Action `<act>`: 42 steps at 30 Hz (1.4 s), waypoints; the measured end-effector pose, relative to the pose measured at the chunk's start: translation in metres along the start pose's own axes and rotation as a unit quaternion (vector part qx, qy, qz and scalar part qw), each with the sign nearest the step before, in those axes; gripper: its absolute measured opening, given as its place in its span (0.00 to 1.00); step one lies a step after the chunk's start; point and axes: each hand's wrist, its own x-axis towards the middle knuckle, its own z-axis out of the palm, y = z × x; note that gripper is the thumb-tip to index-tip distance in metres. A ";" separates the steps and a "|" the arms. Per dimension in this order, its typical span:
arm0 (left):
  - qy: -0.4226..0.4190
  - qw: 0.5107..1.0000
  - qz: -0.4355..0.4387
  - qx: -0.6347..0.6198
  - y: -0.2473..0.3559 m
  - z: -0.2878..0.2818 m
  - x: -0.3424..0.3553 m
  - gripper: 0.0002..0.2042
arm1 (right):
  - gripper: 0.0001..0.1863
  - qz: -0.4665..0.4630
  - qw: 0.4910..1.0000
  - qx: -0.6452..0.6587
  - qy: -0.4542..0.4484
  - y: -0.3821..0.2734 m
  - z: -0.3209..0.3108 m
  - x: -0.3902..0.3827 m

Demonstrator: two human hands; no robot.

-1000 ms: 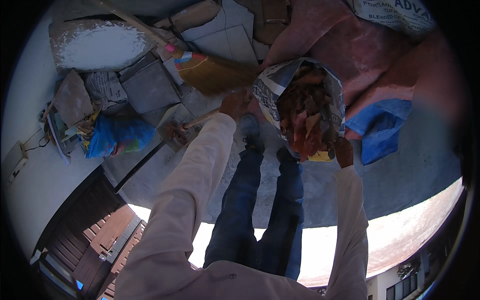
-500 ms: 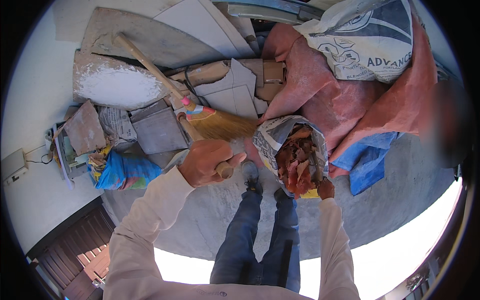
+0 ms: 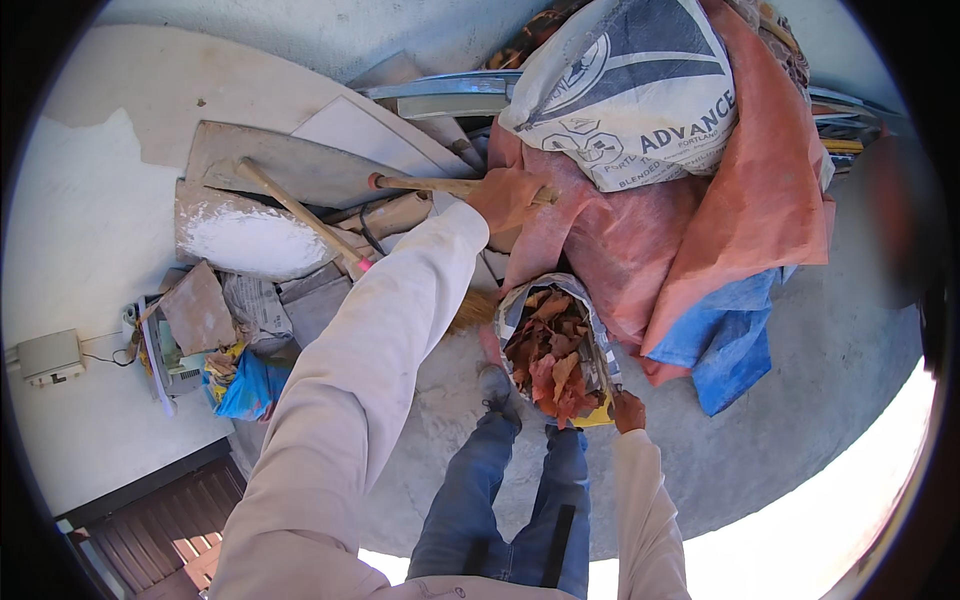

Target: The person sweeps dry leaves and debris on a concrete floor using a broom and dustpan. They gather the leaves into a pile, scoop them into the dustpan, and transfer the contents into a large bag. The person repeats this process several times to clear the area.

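Observation:
My left hand (image 3: 508, 200) is raised and reaches far forward, its fingers wrapped round a short wooden stick (image 3: 425, 184). The stick lies nearly level, with a reddish end to the left. Down near my feet, my right hand (image 3: 628, 412) pinches the rim of a paper sack (image 3: 603, 352). Dry reddish-brown leaves (image 3: 552, 350) fill the sack's mouth, which faces up. A soft broom (image 3: 300, 213) leans on the boards to the left; my left sleeve hides its middle, and only a little of its bristles shows beyond.
Red sheeting (image 3: 640, 250) covers a heap at the right, with a white and grey sack (image 3: 630, 100) on top and a blue sheet (image 3: 725, 345) beneath. Old boards (image 3: 290, 160) lean against the wall. A blue bag (image 3: 245, 390) and scraps lie at the left.
My left hand has swung up and forward with the wooden stick, toward the red sheeting. The stick has turned from slanting to nearly level. My right hand stays on the sack's rim.

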 end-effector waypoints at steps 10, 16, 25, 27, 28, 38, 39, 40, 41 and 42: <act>-0.050 0.985 -0.128 0.100 -0.167 0.043 -0.028 0.21 | 0.16 -0.032 0.990 0.124 0.064 0.007 0.011 0.006; -0.024 0.908 -0.229 0.349 -0.180 0.076 -0.053 0.25 | 0.23 0.081 0.995 0.052 0.023 -0.018 0.003 0.013; -0.008 0.848 -0.504 -0.161 0.083 0.130 -0.225 0.30 | 0.23 -0.018 0.990 -0.119 0.072 -0.069 -0.022 0.061; -0.046 0.842 -0.517 -0.144 0.110 0.159 -0.252 0.22 | 0.20 -0.059 0.983 -0.167 0.053 -0.069 -0.019 0.057; -0.059 0.833 -0.528 -0.156 0.115 0.169 -0.265 0.19 | 0.19 -0.127 0.983 -0.130 0.035 -0.070 -0.018 0.053; -0.035 0.806 -0.569 -0.162 0.088 0.142 -0.351 0.14 | 0.17 -0.330 0.944 0.004 0.027 -0.094 -0.035 0.003; -0.058 0.790 -0.594 -0.140 0.090 0.144 -0.351 0.15 | 0.17 -0.276 0.960 -0.043 -0.025 -0.089 -0.035 0.005; -0.081 0.783 -0.602 -0.131 0.093 0.147 -0.349 0.16 | 0.18 -0.280 0.959 -0.033 0.012 -0.082 -0.033 0.003; -0.086 0.779 -0.610 -0.115 0.090 0.150 -0.342 0.17 | 0.18 -0.270 0.961 -0.041 0.036 -0.080 -0.031 0.012; -0.110 0.779 -0.606 -0.117 0.090 0.149 -0.337 0.18 | 0.18 -0.261 0.963 -0.045 0.058 -0.079 -0.030 0.018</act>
